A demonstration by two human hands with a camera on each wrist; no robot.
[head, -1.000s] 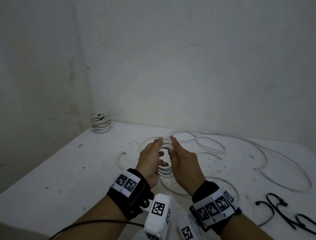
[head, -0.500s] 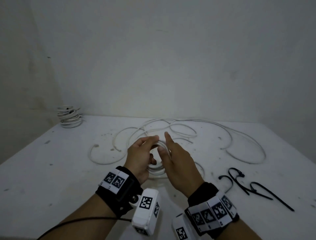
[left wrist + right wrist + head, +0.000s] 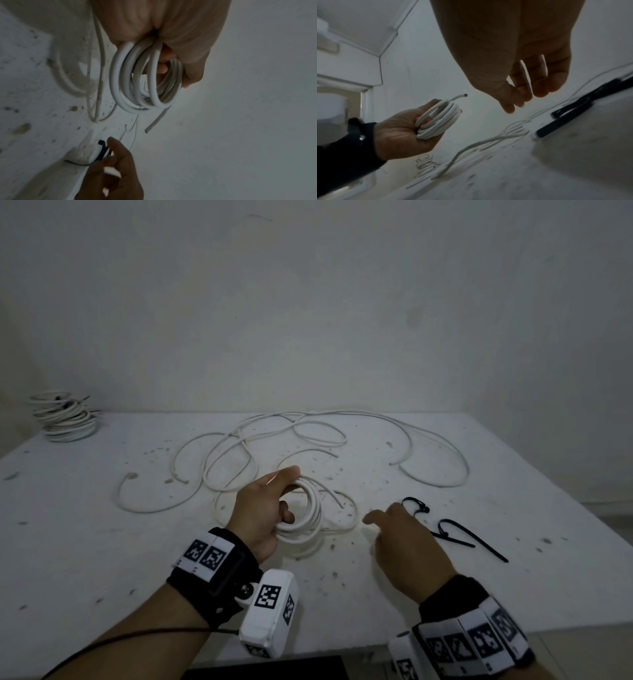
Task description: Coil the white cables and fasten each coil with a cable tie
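My left hand (image 3: 270, 508) grips a small coil of white cable (image 3: 306, 518) above the table, fingers curled through the loops; the coil (image 3: 145, 83) shows a free cut end (image 3: 150, 127) sticking out, and the coil (image 3: 438, 121) appears again in the right wrist view. My right hand (image 3: 400, 529) hovers empty to the right of the coil, fingers loosely extended (image 3: 522, 92), close to the black cable ties (image 3: 448, 529) lying on the table. The ties (image 3: 573, 112) lie just beyond its fingertips. Loose white cables (image 3: 274, 446) sprawl over the table behind.
A finished stack of coiled white cable (image 3: 65, 419) sits at the far left corner against the wall. The white, speckled table (image 3: 102, 542) has its near edge just below my wrists. Another loose cable (image 3: 435, 453) curves at the right rear.
My right hand has let go of the coil and moved right toward the black cable ties. The left hand keeps the coil. The head view has swung to the right.
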